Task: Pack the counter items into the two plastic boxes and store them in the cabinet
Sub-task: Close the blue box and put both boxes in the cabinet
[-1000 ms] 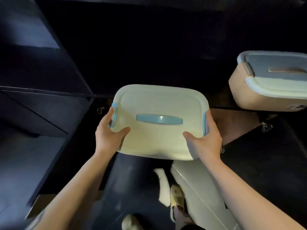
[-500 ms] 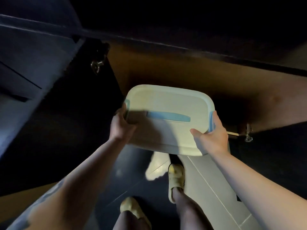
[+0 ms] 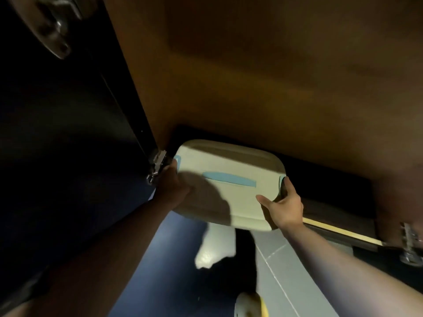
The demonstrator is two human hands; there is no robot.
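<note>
A cream plastic box (image 3: 231, 165) with a pale blue lid handle and blue side clips sits low, tilted, at the mouth of the open lower cabinet (image 3: 251, 88). My left hand (image 3: 172, 186) grips its left end by the clip, mostly in shadow. On the right end, my right hand (image 3: 282, 204) holds the box with the thumb across the lid and the fingers round the side clip. The far edge of the box reaches into the dark cabinet opening. The second box is out of sight.
A dark cabinet door (image 3: 68, 133) stands open on the left, with metal hinges (image 3: 156, 164) close to my left hand. The cabinet's brown wall rises behind. Another hinge (image 3: 409, 245) is at the right edge. Grey floor tiles and a yellow slipper (image 3: 250, 305) lie below.
I have bent lower and carried the box down and forward toward the cabinet's bottom opening. The counter and the second box have left the view. Both hands keep their hold.
</note>
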